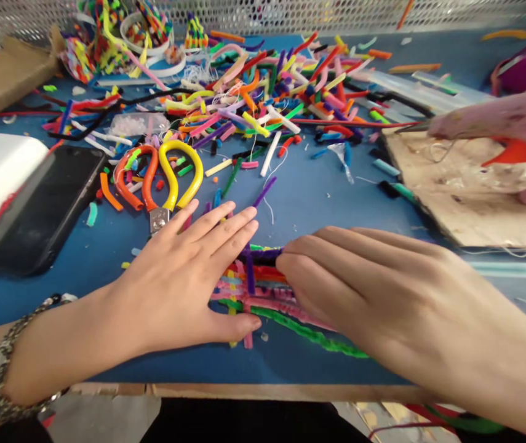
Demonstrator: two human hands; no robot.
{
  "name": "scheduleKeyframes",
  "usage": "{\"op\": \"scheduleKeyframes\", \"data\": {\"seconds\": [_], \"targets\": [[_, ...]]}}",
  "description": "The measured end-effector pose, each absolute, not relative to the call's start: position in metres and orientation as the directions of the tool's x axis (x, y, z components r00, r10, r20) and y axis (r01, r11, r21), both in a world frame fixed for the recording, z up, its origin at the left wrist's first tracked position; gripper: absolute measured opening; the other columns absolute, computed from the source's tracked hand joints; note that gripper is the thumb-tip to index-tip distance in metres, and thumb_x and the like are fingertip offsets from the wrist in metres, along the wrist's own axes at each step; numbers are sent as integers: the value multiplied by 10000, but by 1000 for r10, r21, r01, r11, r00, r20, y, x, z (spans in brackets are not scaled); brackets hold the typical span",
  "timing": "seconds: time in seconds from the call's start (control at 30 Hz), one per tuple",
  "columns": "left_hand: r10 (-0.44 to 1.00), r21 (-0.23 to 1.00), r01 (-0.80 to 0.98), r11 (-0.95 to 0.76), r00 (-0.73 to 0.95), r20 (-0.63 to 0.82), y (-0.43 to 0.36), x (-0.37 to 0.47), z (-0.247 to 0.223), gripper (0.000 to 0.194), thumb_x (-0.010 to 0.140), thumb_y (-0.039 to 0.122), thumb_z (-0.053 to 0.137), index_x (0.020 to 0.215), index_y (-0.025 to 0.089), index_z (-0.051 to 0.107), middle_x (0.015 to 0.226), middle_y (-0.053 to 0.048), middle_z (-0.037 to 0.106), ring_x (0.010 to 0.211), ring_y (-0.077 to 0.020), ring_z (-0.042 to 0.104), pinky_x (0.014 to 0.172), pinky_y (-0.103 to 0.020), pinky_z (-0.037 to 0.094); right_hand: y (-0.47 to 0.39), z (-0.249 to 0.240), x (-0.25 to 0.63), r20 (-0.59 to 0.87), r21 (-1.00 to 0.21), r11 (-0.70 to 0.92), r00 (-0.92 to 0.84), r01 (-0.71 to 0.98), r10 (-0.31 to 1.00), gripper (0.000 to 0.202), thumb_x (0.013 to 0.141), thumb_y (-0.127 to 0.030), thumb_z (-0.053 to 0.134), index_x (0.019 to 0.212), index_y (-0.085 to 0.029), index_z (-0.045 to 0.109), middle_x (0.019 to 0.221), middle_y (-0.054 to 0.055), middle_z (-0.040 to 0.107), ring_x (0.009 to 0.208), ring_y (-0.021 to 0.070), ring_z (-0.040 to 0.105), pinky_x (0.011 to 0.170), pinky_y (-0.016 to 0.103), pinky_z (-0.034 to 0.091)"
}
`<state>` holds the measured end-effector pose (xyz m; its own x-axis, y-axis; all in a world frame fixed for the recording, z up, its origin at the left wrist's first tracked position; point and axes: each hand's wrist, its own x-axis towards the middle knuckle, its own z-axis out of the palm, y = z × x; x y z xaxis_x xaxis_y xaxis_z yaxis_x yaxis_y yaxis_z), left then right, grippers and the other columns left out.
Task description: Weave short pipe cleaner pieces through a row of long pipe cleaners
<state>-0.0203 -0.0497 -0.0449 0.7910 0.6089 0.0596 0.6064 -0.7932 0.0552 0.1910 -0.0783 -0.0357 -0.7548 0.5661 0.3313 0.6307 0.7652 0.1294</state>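
Observation:
Fingers stretched out, my left hand (175, 277) lies flat over a woven strip of coloured pipe cleaners (230, 283) and holds it against the blue table. My right hand (368, 283) is closed, its fingertips pinching a dark purple pipe cleaner (266, 256) at the strip's upper edge. A short purple pipe cleaner (250, 274) crosses the lengthwise strands between my hands. Along the lower side runs a green pipe cleaner (309, 332), passing beneath my right hand. Both hands hide much of the strip.
Orange-and-yellow-handled pliers (160, 218) lie beyond my left hand. A black phone (41, 209) is at left. Many cut pipe cleaner pieces (263, 92) are heaped at the back. A pink glue gun (512, 123) rests over cardboard (456, 209) at right. The table edge (244, 391) is near me.

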Motion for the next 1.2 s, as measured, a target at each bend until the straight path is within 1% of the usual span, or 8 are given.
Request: {"op": "scheduleKeyframes", "data": {"seconds": [0.1,0.3,0.4,0.5,0.67,0.83,1.03,1.2], "targets": [[616,55,613,-788,787,48,-50,-20,-45,820,815,641,463,1420,98,352,1503,-60,316,1366,-271,338,1155,-447,196,-83,-35,188,340,133,766,-755,629,561,304,910,-45,301,751,-183,520,648,27,470,577,184,375,521,322,305],[641,76,639,-766,768,1,-49,-19,-45,823,814,653,447,1438,131,326,1509,-61,310,1377,-259,318,1164,-429,161,-88,-32,187,332,64,778,-748,625,574,367,918,-47,288,750,-174,589,710,58,556,639,199,464,537,351,338],[644,87,642,-762,765,-14,-49,-18,-45,832,811,660,448,1442,134,317,1511,-68,313,1379,-269,311,1162,-437,165,-86,-25,186,359,44,826,-781,562,511,439,943,-68,264,656,-196,570,696,57,599,584,171,476,536,348,354],[641,78,640,-764,767,-9,-50,-18,-45,841,813,666,443,1443,123,316,1509,-73,314,1377,-273,314,1157,-439,178,-85,-21,186,322,64,880,-845,470,427,453,946,-65,270,638,-202,573,670,34,621,530,147,481,521,345,351],[628,54,627,-777,778,10,-51,-18,-45,818,834,648,424,1437,104,323,1511,-67,305,1378,-260,316,1153,-432,193,-86,-30,185,348,32,922,-869,386,352,443,934,-51,276,667,-208,593,698,19,633,599,140,518,587,338,390],[633,68,632,-772,774,-4,-50,-17,-45,788,857,635,389,1436,105,325,1515,-57,299,1382,-263,309,1153,-433,195,-84,-39,180,428,-75,922,-824,379,373,401,966,-100,279,757,-189,609,780,22,648,691,141,540,648,330,421],[632,72,632,-772,774,-13,-50,-17,-45,817,851,668,387,1445,113,306,1518,-57,281,1390,-263,292,1153,-451,187,-74,-33,179,453,-81,866,-756,493,473,436,994,-129,221,795,-192,604,734,15,621,634,113,525,597,266,412],[632,66,630,-774,775,7,-51,-18,-46,859,827,691,426,1441,102,307,1513,-65,286,1385,-264,304,1149,-454,196,-69,-36,190,458,-19,812,-717,583,525,161,977,-184,405,931,-175,559,725,3,592,631,92,515,549,220,384]]}}
